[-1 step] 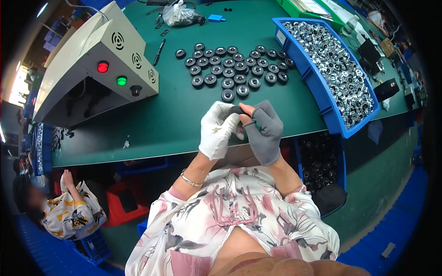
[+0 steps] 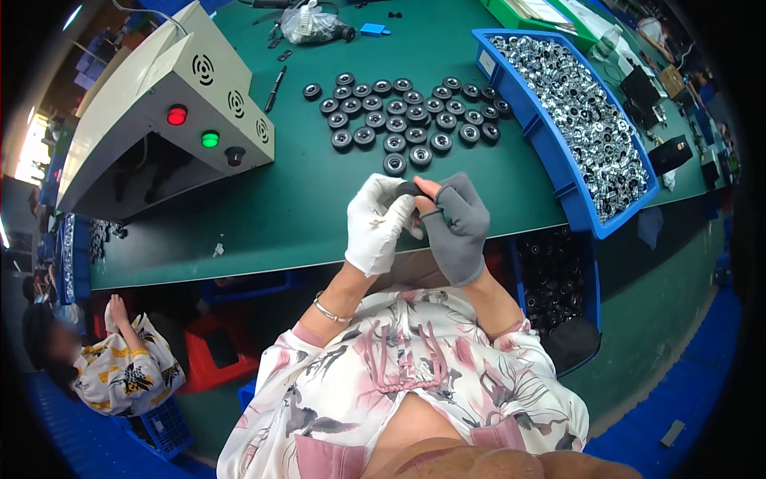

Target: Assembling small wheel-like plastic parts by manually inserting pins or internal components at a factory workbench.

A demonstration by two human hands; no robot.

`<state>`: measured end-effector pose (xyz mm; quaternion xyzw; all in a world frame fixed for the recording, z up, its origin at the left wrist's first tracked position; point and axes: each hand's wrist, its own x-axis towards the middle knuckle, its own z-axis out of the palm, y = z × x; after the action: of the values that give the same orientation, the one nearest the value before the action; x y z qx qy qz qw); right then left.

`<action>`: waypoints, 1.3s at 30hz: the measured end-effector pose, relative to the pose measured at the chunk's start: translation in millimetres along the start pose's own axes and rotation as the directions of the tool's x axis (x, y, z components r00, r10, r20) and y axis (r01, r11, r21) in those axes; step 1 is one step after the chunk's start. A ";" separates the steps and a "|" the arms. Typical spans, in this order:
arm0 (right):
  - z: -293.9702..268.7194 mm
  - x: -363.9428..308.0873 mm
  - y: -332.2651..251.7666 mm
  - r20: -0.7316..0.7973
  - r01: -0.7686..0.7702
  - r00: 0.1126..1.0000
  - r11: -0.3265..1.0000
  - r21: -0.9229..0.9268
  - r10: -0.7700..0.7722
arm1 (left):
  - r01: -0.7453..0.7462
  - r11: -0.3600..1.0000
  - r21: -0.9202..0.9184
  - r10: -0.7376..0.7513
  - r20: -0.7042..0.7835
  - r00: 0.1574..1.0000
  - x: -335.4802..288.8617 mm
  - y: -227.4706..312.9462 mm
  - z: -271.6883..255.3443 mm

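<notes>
My left hand (image 2: 374,227), in a white glove, and my right hand (image 2: 457,227), in a grey glove with bare fingertips, meet above the table's near edge. Both are closed on one small black wheel (image 2: 408,190), pinched between thumbs and fingers. The gloves cover most of it, so its hub cannot be made out. Just beyond my hands, several black wheels with shiny hubs (image 2: 395,164) lie flat in a loose cluster on the green table (image 2: 311,207).
A blue bin (image 2: 550,140) full of chrome hubs stands at the right. Below the table edge sits another blue bin (image 2: 595,279) with black parts. A beige machine (image 2: 215,96) with red and green lights stands left, near a pen (image 2: 276,89). Someone sits at lower left (image 2: 132,359).
</notes>
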<state>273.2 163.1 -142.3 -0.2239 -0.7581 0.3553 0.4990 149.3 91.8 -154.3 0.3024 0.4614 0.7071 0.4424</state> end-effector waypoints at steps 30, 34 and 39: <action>16.8 1.4 29.2 0.023 -0.427 0.890 0.812 0.399 0.456 | -0.095 0.981 0.167 0.128 -0.200 0.971 30.5 -26.6 11.0; 13.8 1.7 31.2 0.061 -0.440 0.892 0.829 0.345 0.448 | -0.048 0.998 0.045 0.054 -0.158 0.986 21.2 -18.7 9.1; 11.4 5.3 23.5 0.116 -0.425 0.902 0.810 0.403 0.416 | -0.018 0.992 0.126 0.037 -0.150 0.988 19.7 -9.0 1.8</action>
<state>260.2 178.3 -159.9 -0.2698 -0.6009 0.6134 0.4359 145.5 112.0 -161.5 0.2811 0.5326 0.7040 0.3763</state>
